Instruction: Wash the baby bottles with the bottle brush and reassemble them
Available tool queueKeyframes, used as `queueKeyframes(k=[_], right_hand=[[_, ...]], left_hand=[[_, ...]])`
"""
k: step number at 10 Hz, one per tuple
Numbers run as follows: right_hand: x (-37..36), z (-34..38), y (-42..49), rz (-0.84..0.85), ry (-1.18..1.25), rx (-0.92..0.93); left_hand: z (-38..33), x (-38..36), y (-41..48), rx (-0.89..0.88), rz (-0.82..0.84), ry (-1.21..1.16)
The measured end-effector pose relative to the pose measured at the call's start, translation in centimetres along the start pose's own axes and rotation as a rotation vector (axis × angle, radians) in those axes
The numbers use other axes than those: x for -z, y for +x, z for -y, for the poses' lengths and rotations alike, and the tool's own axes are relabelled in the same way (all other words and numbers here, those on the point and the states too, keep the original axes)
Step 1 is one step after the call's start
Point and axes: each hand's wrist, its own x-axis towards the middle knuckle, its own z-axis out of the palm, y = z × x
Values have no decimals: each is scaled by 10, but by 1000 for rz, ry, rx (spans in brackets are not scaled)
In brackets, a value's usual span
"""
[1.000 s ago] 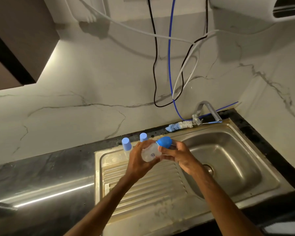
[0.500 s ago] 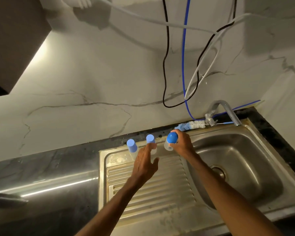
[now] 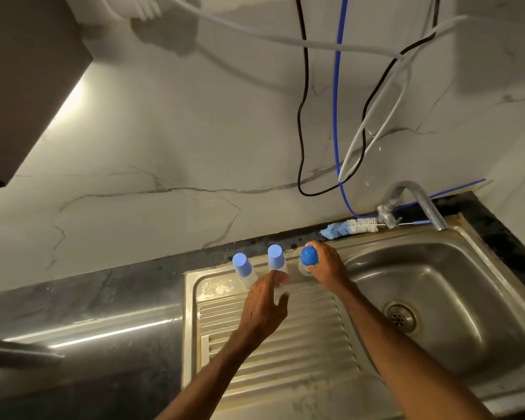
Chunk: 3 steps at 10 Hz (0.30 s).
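right hand [image 3: 326, 266] grips the dark-capped bottle [image 3: 309, 256] upright at the drainboard's [image 3: 285, 344] back edge, left hand [image 3: 264, 301] loose and empty just before the middle bottle [image 3: 275, 257], bottle brush [image 3: 349, 228] lying sideways along the sink rim [image 3: 361, 239] just beyond the right hand, the nearer one.

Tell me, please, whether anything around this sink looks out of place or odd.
Nothing is spilled or toppled: the three bottles stand upright at the back of the drainboard. The odd part is the wall: a black cable, a blue line and white cables hang in loose loops just above the tap.
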Motion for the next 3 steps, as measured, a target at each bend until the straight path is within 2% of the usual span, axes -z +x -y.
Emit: queueKeyframes(k=[3], right_hand=[[22, 8, -9, 131, 26, -27]], left_hand=[[6, -2, 4, 8, -16, -17]])
